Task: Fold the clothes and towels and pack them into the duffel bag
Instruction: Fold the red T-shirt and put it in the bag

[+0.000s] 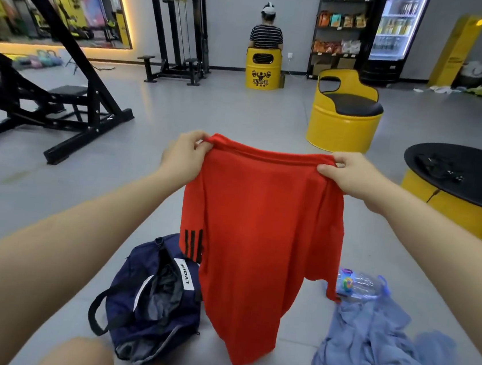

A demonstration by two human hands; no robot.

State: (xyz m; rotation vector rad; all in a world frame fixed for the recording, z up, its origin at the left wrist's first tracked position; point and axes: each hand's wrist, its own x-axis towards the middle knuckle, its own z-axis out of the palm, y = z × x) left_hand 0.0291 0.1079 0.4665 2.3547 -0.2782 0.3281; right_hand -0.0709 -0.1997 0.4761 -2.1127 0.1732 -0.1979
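A red shirt with black stripes on one sleeve hangs in the air in front of me. My left hand pinches its top left corner and my right hand pinches its top right corner. Below it on the floor, to the left, lies the navy duffel bag, unzipped, with grey fabric showing inside. A crumpled blue cloth lies on the floor at the lower right. The shirt hides part of the bag's right end.
A clear plastic water bottle lies beside the blue cloth. A black-topped yellow drum table stands right, a yellow drum chair beyond it. Black gym frames stand left. A person sits on a yellow drum at the far wall.
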